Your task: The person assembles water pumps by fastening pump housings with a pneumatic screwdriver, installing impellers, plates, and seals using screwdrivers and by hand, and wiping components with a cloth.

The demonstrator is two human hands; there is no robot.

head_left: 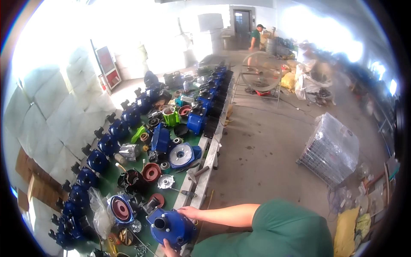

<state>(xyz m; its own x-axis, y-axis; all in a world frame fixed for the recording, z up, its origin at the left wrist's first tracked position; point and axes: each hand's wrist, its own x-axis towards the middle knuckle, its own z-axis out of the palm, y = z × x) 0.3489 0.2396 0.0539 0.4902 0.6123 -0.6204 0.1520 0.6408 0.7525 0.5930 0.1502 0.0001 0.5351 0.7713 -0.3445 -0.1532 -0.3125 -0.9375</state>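
A blue pump [173,227] with a round dark port facing up sits at the near end of the workbench. My right hand [190,212] reaches across from the right and grips its upper right side. My left hand [169,249] is at the picture's lower edge, its fingers against the pump's lower side; part of this hand is cut off. Beside the pump on the left stands an opened blue housing [121,209] with a reddish-brown inner ring. A reddish-brown disc [156,200] lies just behind the pump.
A hammer [198,174] and a screwdriver [184,192] lie along the bench's metal rail [209,156]. Rows of blue pumps [97,160] line the green bench [141,162] among loose parts. A wrapped wire crate [332,147] stands on the floor, right. A person [255,40] is far back.
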